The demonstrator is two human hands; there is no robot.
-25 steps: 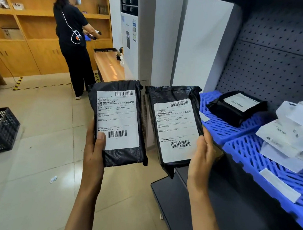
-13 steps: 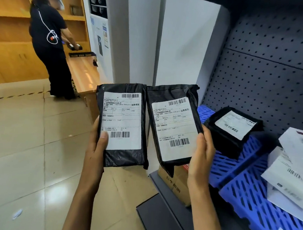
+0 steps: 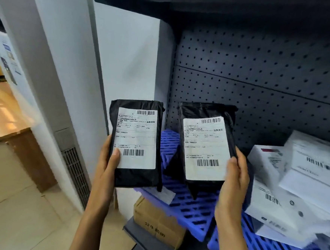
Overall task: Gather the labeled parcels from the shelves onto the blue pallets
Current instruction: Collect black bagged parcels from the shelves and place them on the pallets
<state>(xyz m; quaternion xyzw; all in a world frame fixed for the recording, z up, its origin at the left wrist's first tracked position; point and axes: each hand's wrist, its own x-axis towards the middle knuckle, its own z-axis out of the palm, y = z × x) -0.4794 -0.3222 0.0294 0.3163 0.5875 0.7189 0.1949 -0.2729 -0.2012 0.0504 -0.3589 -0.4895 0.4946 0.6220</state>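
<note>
Each hand, left hand and right hand, grips a black parcel; neither's on the blue pallet yet, white parcels already there.

I am looking into a parcel depot or mailroom storeroom. A dark metal shelf unit with a pegboard back carries blue plastic pallets, and white labelled mailers are piled along the right edge of them. Two black courier bags with barcode labels are held up in front. A taped cardboard box sits at the shelf's front left corner, above a tiled floor.
</note>
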